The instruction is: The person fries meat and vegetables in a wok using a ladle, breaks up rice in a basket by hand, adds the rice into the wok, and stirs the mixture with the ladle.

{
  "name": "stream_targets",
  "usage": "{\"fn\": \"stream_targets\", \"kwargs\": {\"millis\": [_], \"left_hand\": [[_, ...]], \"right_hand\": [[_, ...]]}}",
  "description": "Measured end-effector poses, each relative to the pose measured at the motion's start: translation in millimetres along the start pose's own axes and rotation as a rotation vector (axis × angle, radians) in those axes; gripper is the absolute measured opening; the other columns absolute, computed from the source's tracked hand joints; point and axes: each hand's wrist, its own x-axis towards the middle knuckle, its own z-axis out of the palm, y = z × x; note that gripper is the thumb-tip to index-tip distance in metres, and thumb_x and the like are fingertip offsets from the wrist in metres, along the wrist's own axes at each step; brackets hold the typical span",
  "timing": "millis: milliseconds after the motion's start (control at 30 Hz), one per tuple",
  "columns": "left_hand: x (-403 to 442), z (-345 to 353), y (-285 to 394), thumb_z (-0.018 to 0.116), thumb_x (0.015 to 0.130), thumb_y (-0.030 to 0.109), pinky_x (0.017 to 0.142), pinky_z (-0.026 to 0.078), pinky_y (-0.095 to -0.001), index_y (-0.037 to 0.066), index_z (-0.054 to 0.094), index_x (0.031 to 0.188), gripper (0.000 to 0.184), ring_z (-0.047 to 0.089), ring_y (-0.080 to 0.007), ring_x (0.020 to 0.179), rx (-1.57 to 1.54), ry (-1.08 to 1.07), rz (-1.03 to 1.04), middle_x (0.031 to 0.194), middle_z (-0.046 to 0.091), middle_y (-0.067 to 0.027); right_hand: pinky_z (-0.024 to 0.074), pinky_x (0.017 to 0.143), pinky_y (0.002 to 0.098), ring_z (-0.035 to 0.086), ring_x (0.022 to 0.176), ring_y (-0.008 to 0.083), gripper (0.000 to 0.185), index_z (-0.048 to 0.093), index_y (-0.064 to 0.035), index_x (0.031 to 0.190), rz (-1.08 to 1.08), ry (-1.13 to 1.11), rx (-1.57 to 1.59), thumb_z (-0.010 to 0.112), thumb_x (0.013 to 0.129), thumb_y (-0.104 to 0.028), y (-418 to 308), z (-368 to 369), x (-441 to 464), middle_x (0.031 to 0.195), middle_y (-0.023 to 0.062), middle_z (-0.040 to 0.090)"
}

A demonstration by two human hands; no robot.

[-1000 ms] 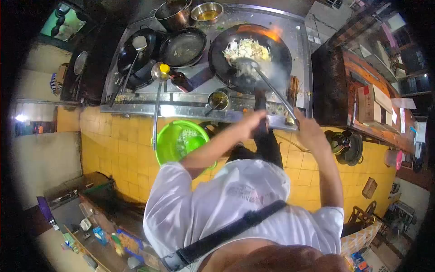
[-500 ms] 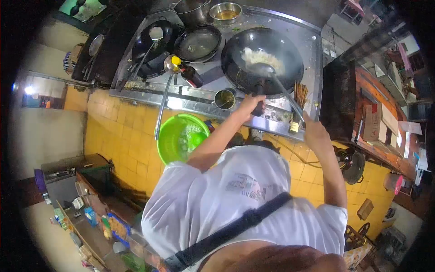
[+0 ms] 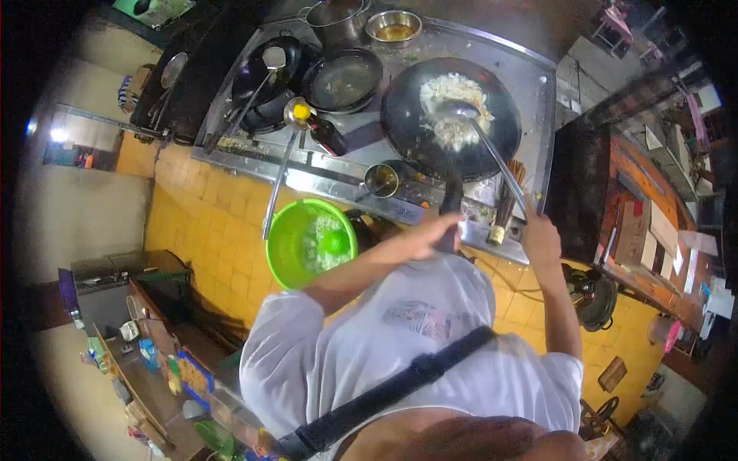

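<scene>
Fingers of the left hand (image 3: 425, 238) are curled around the wok handle (image 3: 452, 196), while those of the right hand (image 3: 542, 242) are clamped on the shaft of a metal ladle (image 3: 498, 150).

Ahead of both sets of fingers spreads the steel tabletop (image 3: 536, 107), its near edge close to them. On it, beyond the left fingers, sits the big black wok (image 3: 403, 107), its handle pointing back to them. Left of those fingers and lower down is a bright green tub (image 3: 286, 240) with white bits inside. Farther ahead of the left fingers and off to their left lies a round black pan (image 3: 340, 83), with a metal pot (image 3: 338, 32) behind it. Inside the wok, forward of both hands, is a heap of pale food (image 3: 446, 92); the ladle's head rests in it. Between the two hands' fingers, a little ahead, lies a bundle of thin sticks (image 3: 507, 198). Ahead and left of the left fingers is a dark bottle (image 3: 328, 137) with a yellow cap (image 3: 302, 112); nearer them stands a small metal cup (image 3: 368, 181).
</scene>
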Motion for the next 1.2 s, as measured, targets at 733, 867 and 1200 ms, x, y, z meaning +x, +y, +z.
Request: {"fn": "stream_targets", "kwargs": {"millis": [733,867,1200], "left_hand": [[74.5,-129.3,-36.7,0.061,0.083,0.027,0.058,0.043,-0.024,-0.001,0.058,0.083,0.028,0.055,-0.0112,0.064,0.444,0.59,0.803,0.073,0.06,-0.0063],[-4.9,-161.0,-43.6,0.062,0.081,0.029,0.05,0.039,-0.0233,0.0,0.06,0.067,0.032,0.05,-0.0087,0.053,0.327,0.775,0.723,0.059,0.057,-0.0034],[-41.3,-314.7,-174.9,0.067,0.075,0.01,0.046,0.039,-0.0242,-0.001,0.054,0.091,0.023,0.049,-0.0113,0.049,-0.191,1.48,0.717,0.06,0.054,-0.0028]], "right_hand": [[0.0425,0.071,0.052,0.055,0.081,0.0474,0.039,0.041,0.0023,0.112,-0.052,0.176,0.273,0.043,0.088,-0.029,1.8,102.4,133.3,0.085,0.0317,0.057],[0.041,0.075,0.0504,0.054,0.087,0.0462,0.041,0.041,0.0016,0.115,-0.05,0.144,0.282,0.04,0.089,-0.029,5.8,103.3,134.5,0.088,0.0301,0.057],[0.0412,0.075,0.0502,0.052,0.09,0.0457,0.04,0.046,0.0029,0.112,-0.08,-0.021,0.179,0.04,0.09,-0.031,-8.5,91.1,95.4,0.092,0.0308,0.056]]}}
